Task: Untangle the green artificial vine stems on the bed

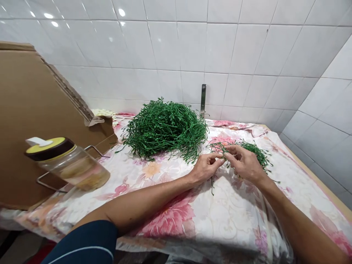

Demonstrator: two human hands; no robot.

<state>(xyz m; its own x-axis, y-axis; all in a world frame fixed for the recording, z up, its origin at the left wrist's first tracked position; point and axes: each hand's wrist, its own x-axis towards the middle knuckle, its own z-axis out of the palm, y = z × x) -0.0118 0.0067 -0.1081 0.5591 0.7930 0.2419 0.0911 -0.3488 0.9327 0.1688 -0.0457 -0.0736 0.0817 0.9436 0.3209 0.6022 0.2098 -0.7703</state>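
Note:
My left hand (206, 168) and my right hand (244, 162) meet above the cloth, right of centre. Both are closed in a pinch on thin green artificial stems (218, 147), whose ends stick out above the fingers. One stem end hangs down below my left hand. Behind my right hand lies a small bunch of green stems (257, 153), partly hidden by it. Farther back, left of my hands, rests a large heap of the same green stems (165, 126) with small bud-like tips.
A floral cloth (165, 220) covers the table. At the left, a clear bottle with a yellow and dark lid (82, 170) leans in a wire holder beside a cardboard box (41, 110). A metal bracket (203, 99) stands against the white tiled wall (192, 44).

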